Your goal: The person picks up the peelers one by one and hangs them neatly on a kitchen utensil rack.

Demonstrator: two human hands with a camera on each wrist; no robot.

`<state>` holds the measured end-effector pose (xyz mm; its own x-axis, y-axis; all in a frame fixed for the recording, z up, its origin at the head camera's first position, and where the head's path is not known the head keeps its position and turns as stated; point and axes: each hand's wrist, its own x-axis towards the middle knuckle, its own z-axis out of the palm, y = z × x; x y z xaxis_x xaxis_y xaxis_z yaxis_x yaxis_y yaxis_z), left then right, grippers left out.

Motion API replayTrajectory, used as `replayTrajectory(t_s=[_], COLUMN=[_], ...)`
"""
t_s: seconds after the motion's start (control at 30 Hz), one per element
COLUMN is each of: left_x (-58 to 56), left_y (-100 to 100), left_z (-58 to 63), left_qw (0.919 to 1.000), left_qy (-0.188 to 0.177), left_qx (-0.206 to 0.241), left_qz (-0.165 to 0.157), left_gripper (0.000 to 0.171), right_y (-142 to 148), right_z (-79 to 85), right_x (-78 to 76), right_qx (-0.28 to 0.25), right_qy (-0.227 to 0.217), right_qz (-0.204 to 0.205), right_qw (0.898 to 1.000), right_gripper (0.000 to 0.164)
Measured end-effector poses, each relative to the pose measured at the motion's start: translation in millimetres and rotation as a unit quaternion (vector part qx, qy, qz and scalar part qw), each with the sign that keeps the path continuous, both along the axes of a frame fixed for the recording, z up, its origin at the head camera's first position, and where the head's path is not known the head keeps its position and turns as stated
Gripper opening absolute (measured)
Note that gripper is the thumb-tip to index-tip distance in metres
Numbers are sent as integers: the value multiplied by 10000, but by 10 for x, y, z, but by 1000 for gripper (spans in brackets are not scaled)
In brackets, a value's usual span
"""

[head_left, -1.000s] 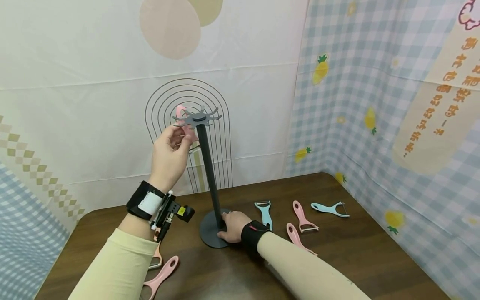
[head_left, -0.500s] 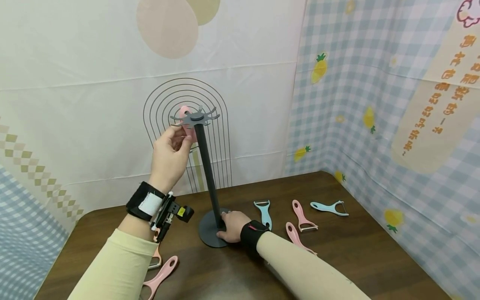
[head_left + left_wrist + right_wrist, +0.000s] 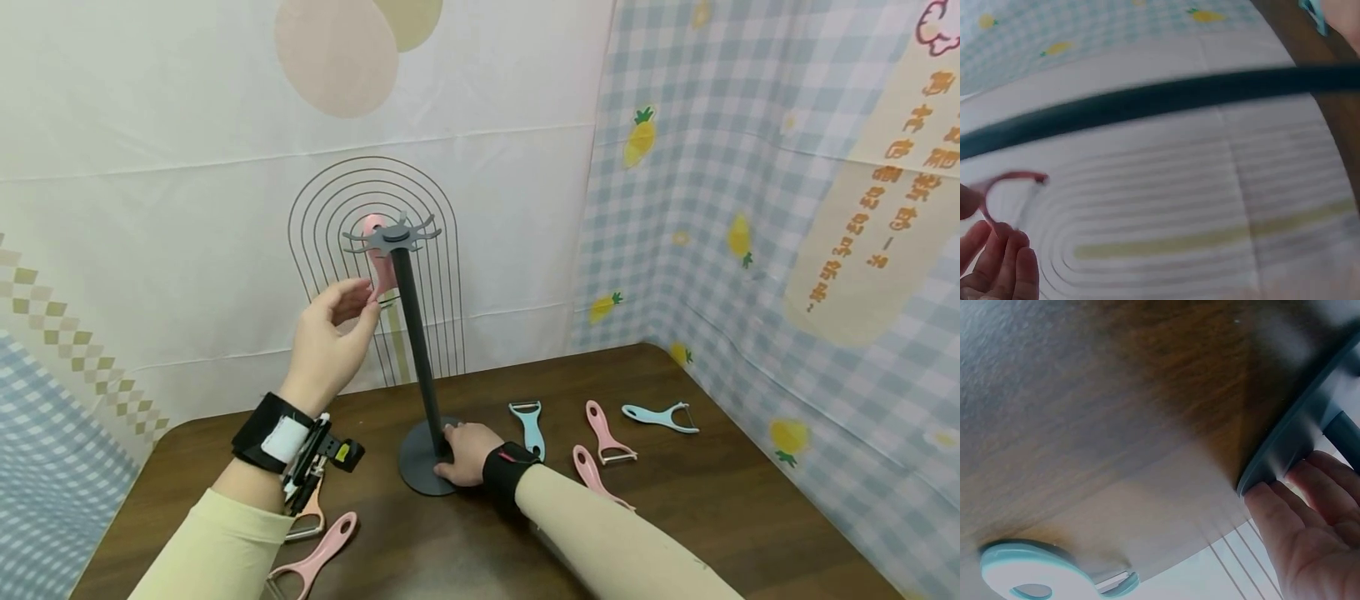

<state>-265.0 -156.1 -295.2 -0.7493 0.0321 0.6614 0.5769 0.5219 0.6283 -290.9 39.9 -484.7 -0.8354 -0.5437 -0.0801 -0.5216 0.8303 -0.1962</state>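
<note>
A dark grey stand [image 3: 416, 342] with a ring of hooks on top and a round base stands on the table. One pink peeler [image 3: 382, 271] hangs head down at the left hooks, its handle's hole up by a hook. Just below and left of it is my left hand [image 3: 330, 337], thumb and fingers parted, fingertips close to the peeler head [image 3: 1007, 174]; whether they touch is unclear. Low on the stand, my right hand [image 3: 471, 454] holds the base beside the pole. Its fingers [image 3: 1272, 509] lie on the base plate [image 3: 1288, 440] in the right wrist view.
Right of the stand lie a blue peeler [image 3: 530, 429], a second blue peeler [image 3: 660, 417], a pink peeler [image 3: 603, 433] and another pink one [image 3: 588, 471], partly behind my forearm. An orange peeler [image 3: 311, 512] and a pink peeler [image 3: 326, 550] lie at the front left.
My left hand has loosened from the pink peeler's handle and moved down and left. The peeler has shifted slightly right and now hangs at the hooks. My right hand stays on the base.
</note>
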Motion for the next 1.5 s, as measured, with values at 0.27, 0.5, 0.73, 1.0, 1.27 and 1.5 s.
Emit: replayTrajectory(t_s=[0.27,0.5,0.73,1.0,1.27,1.5], left_x=[134,299,424,483,471,463], left_y=[-381,-645,-783,-835,-882,-842], left_z=[-456,-965,-1256,-1421,-1557,-1565], left_qw=[9754,9055,8719,8546,8508,8429], left_qy=[-1417,-2762,-3348,-3465,-3458,-3479], left_qx=[-1543,-3054,-3419,-3683,-3752,-3924], left_qz=[692,1023,1041,1180,1262,1202], left_gripper=[43,47,27,26,25,15], right_y=[29,32,17,-7,-5,-2], right_z=[-11,5,6,26,30,42], right_x=[-24,-41,-31,-7,4,4], right_qx=[-4,114,129,92,46,73], right_qy=[144,171,126,26,43,-5], right_qz=[48,36,24,-2,38,3], right_qw=[9999,9998,9998,10000,10000,10000], right_gripper=[66,66,66,66,65,66])
